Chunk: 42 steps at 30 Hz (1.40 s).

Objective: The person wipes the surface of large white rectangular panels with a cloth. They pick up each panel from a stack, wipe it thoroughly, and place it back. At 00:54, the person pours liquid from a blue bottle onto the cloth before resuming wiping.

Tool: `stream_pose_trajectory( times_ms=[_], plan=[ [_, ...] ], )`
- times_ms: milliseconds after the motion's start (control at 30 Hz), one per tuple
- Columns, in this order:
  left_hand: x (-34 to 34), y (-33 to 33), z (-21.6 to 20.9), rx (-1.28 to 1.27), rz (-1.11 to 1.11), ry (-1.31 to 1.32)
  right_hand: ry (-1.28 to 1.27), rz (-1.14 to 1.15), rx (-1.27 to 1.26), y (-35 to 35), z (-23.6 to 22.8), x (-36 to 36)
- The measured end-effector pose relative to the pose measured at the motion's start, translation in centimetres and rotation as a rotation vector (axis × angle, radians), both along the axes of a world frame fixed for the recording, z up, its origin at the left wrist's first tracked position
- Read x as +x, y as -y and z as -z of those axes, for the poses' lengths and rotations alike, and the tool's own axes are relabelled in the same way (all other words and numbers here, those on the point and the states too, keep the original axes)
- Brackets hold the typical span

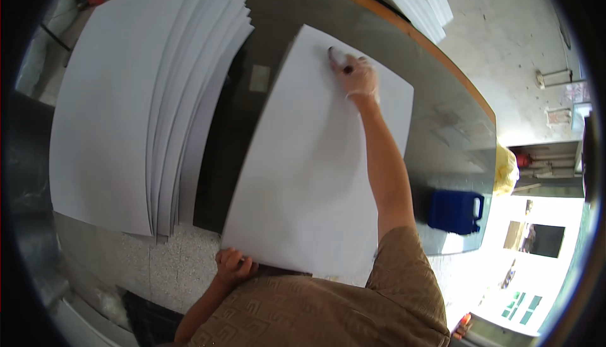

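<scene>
A large white sheet or board (315, 145) lies on the dark glossy table before me, perhaps atop others like it. Across its far part stretches my right arm. My right hand (360, 82), in a thin clear glove, is closed around a small pale object with dark ends (339, 58) and rests on the white surface. What kind of object it is, I cannot make out. At the near left corner, my left hand (235, 266) has its bare fingers curled over the edge of the board.
A fanned stack of large white sheets (113, 107) sits to the left. A blue jerrycan (456, 211) stands at the right on the table (442, 126), which has an orange-brown edge. Beyond it are more white sheets (420, 0) and a yellow bag (505, 170).
</scene>
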State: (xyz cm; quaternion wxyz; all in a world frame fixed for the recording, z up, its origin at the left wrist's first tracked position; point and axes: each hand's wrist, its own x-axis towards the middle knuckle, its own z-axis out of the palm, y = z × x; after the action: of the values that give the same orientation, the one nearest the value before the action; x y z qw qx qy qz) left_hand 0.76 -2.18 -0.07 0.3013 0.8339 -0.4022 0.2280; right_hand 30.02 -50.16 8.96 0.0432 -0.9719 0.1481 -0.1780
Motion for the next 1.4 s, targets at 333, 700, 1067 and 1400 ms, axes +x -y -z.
stream_pose_trajectory(
  times_ms=[333, 700, 1067, 1400],
  plan=[
    [1.7, 0.2, 1.7, 0.018, 0.069, 0.112, -0.123, -0.460, 0.275, -18.6, -2.8, -39.0],
    [0.1, 0.6, 0.5, 0.014, -0.027, 0.040, 0.002, 0.020, 0.040, 5.4, -0.4, -6.0],
    [0.3, 1.6, 0.1, 0.009, -0.076, 0.042, 0.077, -0.002, 0.050, 3.5, 0.1, -13.4],
    [1.9, 1.7, 1.4, -0.023, -0.015, 0.134, -0.065, -0.237, 0.242, -14.2, -2.4, -45.1]
  ],
)
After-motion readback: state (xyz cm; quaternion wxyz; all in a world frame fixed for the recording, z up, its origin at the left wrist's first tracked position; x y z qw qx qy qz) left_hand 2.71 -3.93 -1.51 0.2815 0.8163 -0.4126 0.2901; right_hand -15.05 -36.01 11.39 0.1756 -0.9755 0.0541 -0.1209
